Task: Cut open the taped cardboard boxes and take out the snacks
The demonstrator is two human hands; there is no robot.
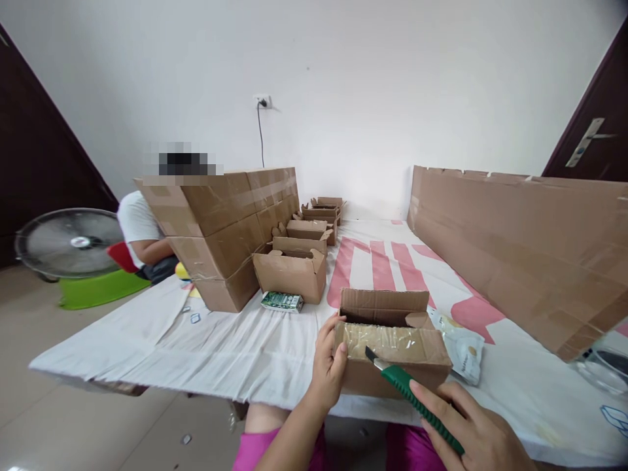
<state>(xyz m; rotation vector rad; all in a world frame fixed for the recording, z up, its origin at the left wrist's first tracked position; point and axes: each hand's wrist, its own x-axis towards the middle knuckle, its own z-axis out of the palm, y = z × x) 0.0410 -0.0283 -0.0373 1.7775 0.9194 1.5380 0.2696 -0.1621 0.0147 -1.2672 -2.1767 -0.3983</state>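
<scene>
My left hand (328, 363) grips the left end of a small open-topped cardboard box (395, 378), thumb on its near side, while my right hand (473, 422) is closed around a green utility knife (412, 392), its blade (371, 354) bared, in the view I watch from afar through the head camera. The box sits at the near edge of a table spread with white cloth (275, 356), one flap raised along its far side and glossy clear tape (380, 335) across its nearer panel. Whether the blade touches the cardboard, I cannot tell. My main worry is the left thumb, near the tip: should the edge skate off the slick tape, a slip could reach it. Too much push could also shift the box on the wrinkled fabric, so near the table's edge, or drive the blade through the panel into contents I cannot see. A white plastic packet (464, 353) lies just beyond the right end, where an overrun might nick it. Beyond, a green drink carton (282, 301) lies before a row of open boxes (292, 275), and a white-sleeved co-worker (137, 222) sits behind stacked cartons (226, 294).
</scene>
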